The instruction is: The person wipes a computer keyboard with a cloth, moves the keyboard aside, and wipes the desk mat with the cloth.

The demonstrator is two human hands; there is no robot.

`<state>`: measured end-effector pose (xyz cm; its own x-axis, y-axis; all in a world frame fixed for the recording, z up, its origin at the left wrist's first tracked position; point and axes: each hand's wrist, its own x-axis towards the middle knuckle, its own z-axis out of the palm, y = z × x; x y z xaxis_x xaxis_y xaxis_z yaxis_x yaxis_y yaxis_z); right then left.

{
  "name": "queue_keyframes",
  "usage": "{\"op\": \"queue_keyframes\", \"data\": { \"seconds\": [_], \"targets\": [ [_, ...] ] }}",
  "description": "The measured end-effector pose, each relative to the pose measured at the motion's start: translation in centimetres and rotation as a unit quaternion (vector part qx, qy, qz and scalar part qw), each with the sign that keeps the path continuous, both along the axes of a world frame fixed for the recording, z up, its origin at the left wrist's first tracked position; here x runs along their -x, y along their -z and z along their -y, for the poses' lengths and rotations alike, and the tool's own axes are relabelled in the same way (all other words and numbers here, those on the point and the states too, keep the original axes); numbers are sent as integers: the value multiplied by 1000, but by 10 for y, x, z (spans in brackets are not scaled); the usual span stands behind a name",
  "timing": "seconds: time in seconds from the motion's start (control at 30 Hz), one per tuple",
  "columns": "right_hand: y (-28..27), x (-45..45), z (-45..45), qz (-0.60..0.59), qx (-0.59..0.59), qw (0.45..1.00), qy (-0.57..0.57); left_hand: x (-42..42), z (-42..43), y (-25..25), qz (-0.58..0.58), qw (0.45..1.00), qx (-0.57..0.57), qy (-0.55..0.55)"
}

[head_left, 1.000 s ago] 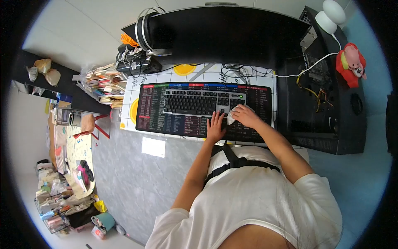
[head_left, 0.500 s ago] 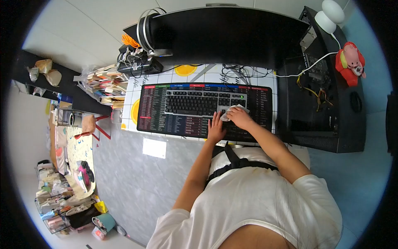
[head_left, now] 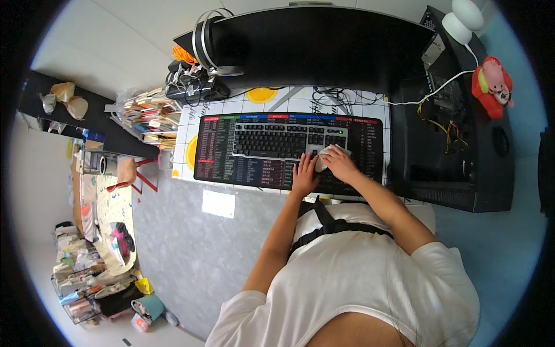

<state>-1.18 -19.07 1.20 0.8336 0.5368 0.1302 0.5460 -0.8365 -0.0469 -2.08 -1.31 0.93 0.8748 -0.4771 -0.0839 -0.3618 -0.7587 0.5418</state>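
A black keyboard with a silver-grey frame (head_left: pixel 270 141) lies on a long dark desk mat (head_left: pixel 231 170) printed with coloured columns of text. My right hand (head_left: pixel 341 163) presses a crumpled white tissue (head_left: pixel 322 162) against the lower right part of the keyboard, around the number keys. Part of the tissue is hidden beneath the fingers. To its left, my left hand (head_left: pixel 304 176) rests flat with fingers stretched out, its fingertips at the keyboard's front edge. A green light glows at the keyboard's upper right.
Behind the keyboard stands a wide black monitor (head_left: pixel 324 49), with headphones (head_left: pixel 203 43) hung at its left. Loose cables (head_left: pixel 332 99) lie below it. A black computer case (head_left: pixel 491 179) borders the right side, carrying a red plush toy (head_left: pixel 491 89). Stacked papers (head_left: pixel 149 113) sit left.
The whole view has shifted slightly. My right hand and the tissue have moved a little over the keyboard's lower right. My left hand stays at the front edge.
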Motion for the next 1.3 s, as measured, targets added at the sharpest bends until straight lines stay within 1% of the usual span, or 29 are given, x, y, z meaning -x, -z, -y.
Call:
{"op": "queue_keyframes", "data": {
  "seconds": [0.03,0.07,0.13,0.17,0.2,0.27,0.43,0.5,0.53,0.6,0.63,0.73,0.77,0.8,0.87,0.93,0.97,1.0,1.07,1.1,1.13,1.2,1.23,1.3],
  "targets": [
    [1,5,1,21,-65,998,10,0,0,0,15,1000,6,1],
    [3,8,1,22,-64,998,10,0,1,0,15,1000,7,1],
    [1,13,-5,-112,-130,978,121,0,-2,-1,-2,1000,10,7],
    [0,14,-8,-65,-137,978,143,0,-2,-2,-2,1000,13,8],
    [-4,17,-10,-64,-137,978,144,0,-1,-2,-2,1000,13,9],
    [-14,21,-12,-52,-223,949,216,-2,0,-3,-18,1000,-4,4],
    [-10,24,-12,-46,-258,943,207,0,0,-2,-6,1000,1,4],
    [-6,25,-17,2,-202,962,181,1,1,-2,-3,1000,-3,1],
    [-5,26,-19,2,-202,962,183,2,2,-2,-3,1000,-3,3],
    [-4,23,-23,1,-170,959,228,0,1,0,-10,1000,-11,0],
    [-6,25,-24,0,-172,959,226,1,-1,2,-11,1000,-13,-2],
    [-12,33,-11,-94,-209,937,264,1,1,2,15,1000,4,1],
    [-10,35,-5,-45,-203,954,216,1,1,1,13,1000,-3,0],
    [-11,36,-4,-45,-202,954,215,1,1,1,12,1000,-10,-1],
    [-13,38,-3,-31,-244,939,240,2,1,1,6,1000,-12,1],
    [-29,30,-3,18,-410,872,267,-2,0,1,2,1000,-16,0],
    [-30,25,-1,52,-426,864,263,-1,-1,2,1,1000,-11,1],
    [-27,25,0,50,-425,865,263,0,-1,3,-1,1000,-5,2],
    [-21,27,3,-24,-308,933,184,1,-1,4,10,1000,4,4],
    [-8,32,4,-47,-214,965,143,1,0,1,8,1000,9,8],
    [-2,36,4,-54,-164,980,102,0,-2,1,6,1000,12,11],
    [6,41,2,-52,-91,990,90,-2,-1,0,3,1000,4,6],
    [8,39,-2,-53,-94,990,88,-2,-2,0,-5,1000,11,7],
    [13,33,-5,10,35,998,47,-5,-5,0,-14,1000,16,10]
  ]
}}
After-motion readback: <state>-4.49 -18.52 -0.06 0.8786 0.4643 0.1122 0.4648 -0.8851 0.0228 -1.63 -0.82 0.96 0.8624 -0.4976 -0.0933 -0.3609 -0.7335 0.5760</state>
